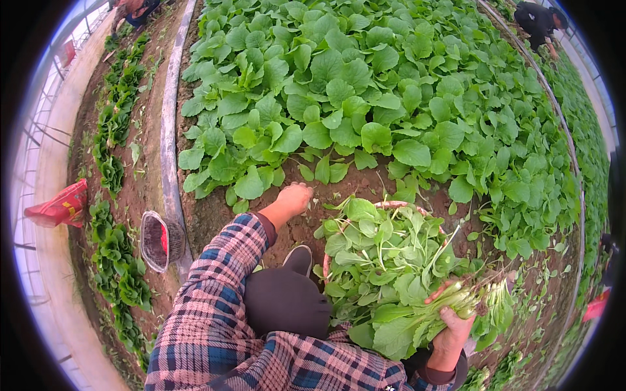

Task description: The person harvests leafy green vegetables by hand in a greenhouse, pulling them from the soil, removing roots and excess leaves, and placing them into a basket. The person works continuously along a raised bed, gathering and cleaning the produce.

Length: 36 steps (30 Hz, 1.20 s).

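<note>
My left hand (295, 198) is low over the brown soil at the near edge of a bed of leafy greens (337, 73); its fingertips point to the right, and whether they pinch anything is too small to tell. In my right hand (452, 322) is a bunch of uprooted leafy greens (406, 325), stems and soil-covered roots to the right, leaves to the left. Beside it, a round basket with a pinkish rim (391, 204) is heaped with loose leafy greens (371, 249). More pulled greens (496, 308) lie just right of the bunch.
A plastic container (177, 242) with something red inside stands by a pale pipe (171, 107) on the left. Past it are a row of darker greens (117, 259) and a red bag (61, 205). A person (537, 22) bends at the upper right; another (137, 10) is at the upper left.
</note>
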Motion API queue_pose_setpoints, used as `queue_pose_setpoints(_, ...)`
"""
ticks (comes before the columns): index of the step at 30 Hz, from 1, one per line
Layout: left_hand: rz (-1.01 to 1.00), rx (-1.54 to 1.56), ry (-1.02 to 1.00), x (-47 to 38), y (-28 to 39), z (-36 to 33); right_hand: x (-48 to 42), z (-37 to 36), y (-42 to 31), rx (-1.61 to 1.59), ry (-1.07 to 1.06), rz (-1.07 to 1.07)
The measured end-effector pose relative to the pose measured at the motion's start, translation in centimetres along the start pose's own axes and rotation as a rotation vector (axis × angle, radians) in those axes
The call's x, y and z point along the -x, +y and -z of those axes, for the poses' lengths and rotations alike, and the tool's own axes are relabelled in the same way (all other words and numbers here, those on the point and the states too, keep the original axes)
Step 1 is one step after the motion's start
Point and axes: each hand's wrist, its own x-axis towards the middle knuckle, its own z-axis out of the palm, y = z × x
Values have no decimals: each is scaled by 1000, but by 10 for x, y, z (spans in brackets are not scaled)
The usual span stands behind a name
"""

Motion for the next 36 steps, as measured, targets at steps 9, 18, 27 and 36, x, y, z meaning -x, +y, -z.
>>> queue_pose_setpoints(9, 74, -395, 100, -100, -74, -7, -21, -8, 10, 51, 81, -108)
queue_pose_setpoints(18, 126, -986, -11, -95, -98, -16, -34, -3, 24, 121, 128, -116)
queue_pose_setpoints(27, 90, -730, 109, -105, -95, -30, -37, -9, 28, 128, 113, -128)
queue_pose_setpoints(36, 412, -507, -193, -135, -106, -64, -40, -16, 28, 142, 99, -140)
